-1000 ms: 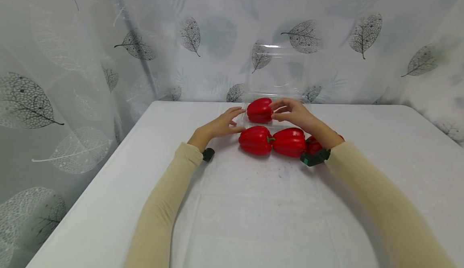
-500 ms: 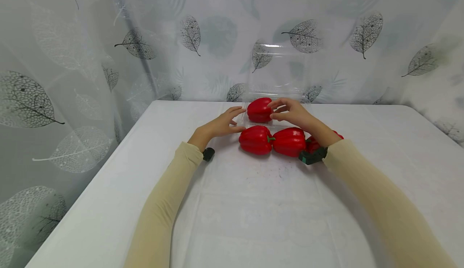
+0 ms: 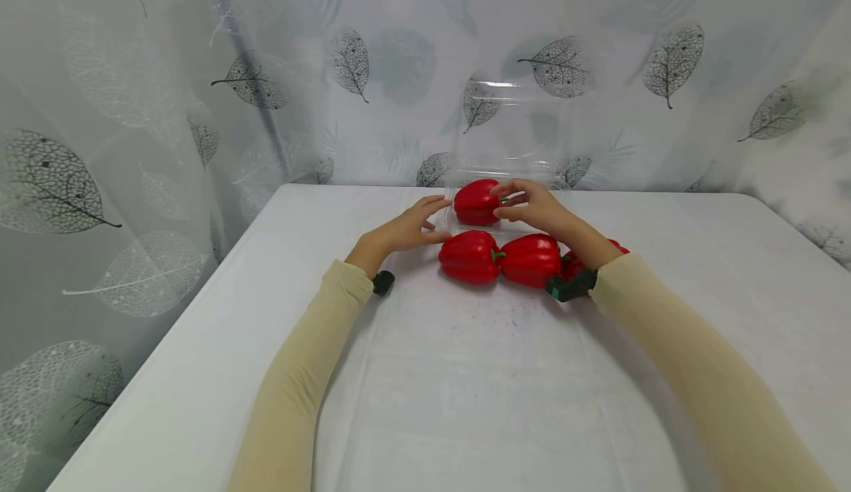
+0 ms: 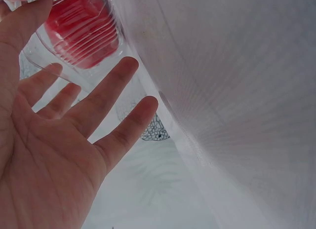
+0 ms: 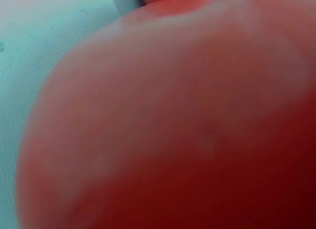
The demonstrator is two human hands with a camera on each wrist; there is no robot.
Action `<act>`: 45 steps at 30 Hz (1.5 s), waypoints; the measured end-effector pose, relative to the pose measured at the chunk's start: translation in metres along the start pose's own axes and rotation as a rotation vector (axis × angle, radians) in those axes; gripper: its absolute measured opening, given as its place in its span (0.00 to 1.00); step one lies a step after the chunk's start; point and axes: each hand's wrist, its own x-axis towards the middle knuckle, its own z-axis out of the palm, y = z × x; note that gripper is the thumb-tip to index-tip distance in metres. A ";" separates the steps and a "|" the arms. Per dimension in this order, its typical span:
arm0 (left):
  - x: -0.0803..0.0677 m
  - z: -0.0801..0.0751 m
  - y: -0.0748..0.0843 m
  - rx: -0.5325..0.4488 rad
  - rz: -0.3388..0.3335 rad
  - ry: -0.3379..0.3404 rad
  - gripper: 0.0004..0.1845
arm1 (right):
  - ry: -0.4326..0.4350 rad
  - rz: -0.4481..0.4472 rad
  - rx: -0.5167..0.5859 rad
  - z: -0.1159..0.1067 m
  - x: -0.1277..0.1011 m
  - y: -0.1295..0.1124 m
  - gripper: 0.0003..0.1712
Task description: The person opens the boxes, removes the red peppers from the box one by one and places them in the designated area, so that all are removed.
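A red bell pepper [image 3: 475, 204] lies in a clear plastic container [image 3: 512, 145], its lid raised behind. My right hand [image 3: 541, 207] is at the pepper's stem end, fingers loosely bent and fingertips overlapping its edge; the green stem shows between finger and thumb. Left of the container, my left hand [image 3: 402, 230] has its fingers spread, fingertips right at the container's side. The left wrist view shows its bare palm [image 4: 49, 165] beside the ribbed plastic wall [image 4: 86, 36]. Two more peppers lie in front, a left one [image 3: 468, 258] and a middle one [image 3: 530, 261].
Another red pepper [image 3: 614, 244] is partly hidden under the right wrist; a blurred red pepper [image 5: 163, 115] fills the right wrist view. A black wrist camera [image 3: 383, 283] is on the left wrist. Behind the white table [image 3: 465, 403] hangs a leaf-patterned curtain [image 3: 399, 71].
The right hand and forearm have shifted slightly left, and the stem of the pepper in the container now shows between the fingers. The left hand and the peppers have stayed put.
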 end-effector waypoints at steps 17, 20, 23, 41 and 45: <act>0.001 0.001 0.000 0.010 0.002 0.002 0.39 | -0.058 0.047 -0.005 -0.001 0.000 -0.002 0.32; 0.000 0.000 0.000 0.009 0.003 0.003 0.39 | -0.064 0.056 -0.014 -0.001 0.000 -0.003 0.32; 0.000 0.000 0.000 0.007 0.004 0.005 0.39 | -0.071 0.062 -0.021 -0.001 -0.001 -0.002 0.32; 0.002 0.001 -0.002 -0.001 -0.001 0.003 0.39 | 0.051 0.029 -0.039 0.001 -0.001 0.000 0.24; 0.002 0.001 -0.002 -0.001 0.002 0.004 0.39 | 0.092 0.031 -0.049 0.000 -0.002 -0.001 0.22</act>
